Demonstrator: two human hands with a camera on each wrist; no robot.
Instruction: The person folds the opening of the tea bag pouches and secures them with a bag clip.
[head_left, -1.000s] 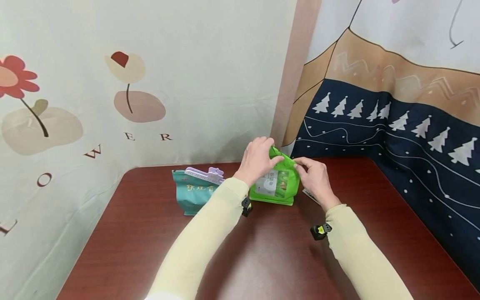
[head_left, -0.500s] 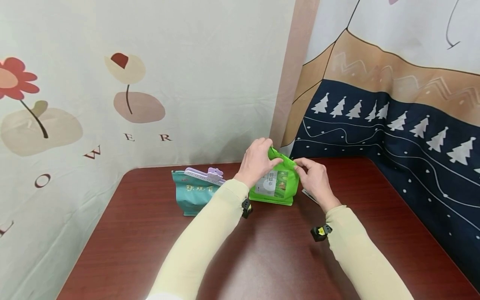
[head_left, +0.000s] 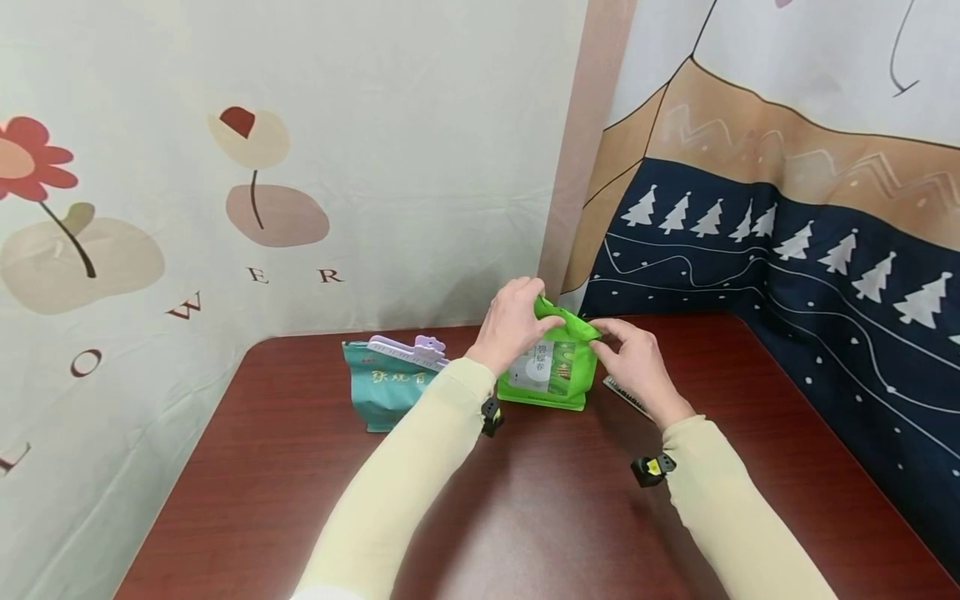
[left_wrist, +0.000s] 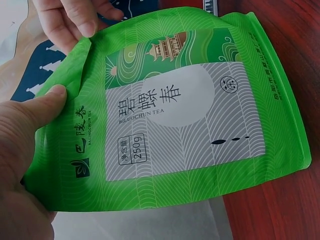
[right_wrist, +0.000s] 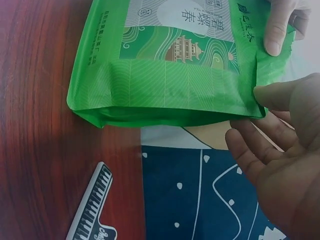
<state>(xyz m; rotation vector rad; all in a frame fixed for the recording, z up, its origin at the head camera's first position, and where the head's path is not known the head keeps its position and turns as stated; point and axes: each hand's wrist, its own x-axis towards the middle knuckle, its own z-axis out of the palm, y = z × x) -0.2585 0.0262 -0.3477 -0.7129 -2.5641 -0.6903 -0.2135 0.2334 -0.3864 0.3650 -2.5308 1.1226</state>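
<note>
A green bag of Biluochun tea [head_left: 566, 375] stands upright on the table. My left hand [head_left: 510, 323] grips its top edge at the left, thumb [left_wrist: 52, 102] across the front and the other fingers behind. At the top right corner, my right hand [head_left: 637, 367] pinches the bag between thumb and fingers [right_wrist: 250, 145]. That corner is folded over toward the front, with the flap showing beside both thumbs in the left wrist view. A flat clip with a piano-key pattern [right_wrist: 92, 205] lies on the table to the right of the bag, near my right hand.
A teal bag [head_left: 382, 387] stands left of the green one, partly hidden by my left sleeve. A lilac bear-shaped clip [head_left: 411, 352] sits across its top. Behind the dark red table [head_left: 300, 467] hangs printed cloth [head_left: 420, 167].
My right hand has shifted slightly down and right, folding the green bag's top right corner over. My left hand keeps its grip on the bag. The teal bag has not moved.
</note>
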